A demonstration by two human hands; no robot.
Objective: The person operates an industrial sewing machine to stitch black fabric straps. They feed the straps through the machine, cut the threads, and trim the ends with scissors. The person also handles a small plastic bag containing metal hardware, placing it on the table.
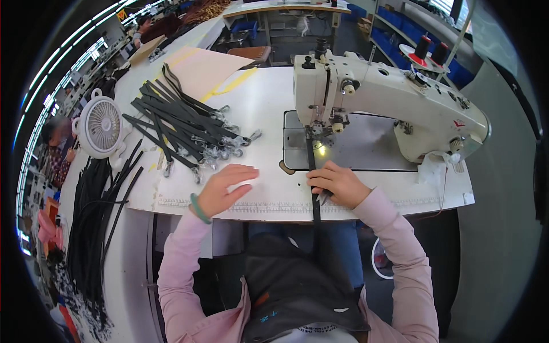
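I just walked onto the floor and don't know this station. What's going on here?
A person in pink sleeves sits at a white sewing machine. Their right hand grips a narrow black strap that runs from under the needle area back over the table edge toward their lap. Their left hand rests flat on the table, holding nothing. A pile of black straps with metal clips lies to the left, beside a small white fan, and more straps hang off the table's left end.
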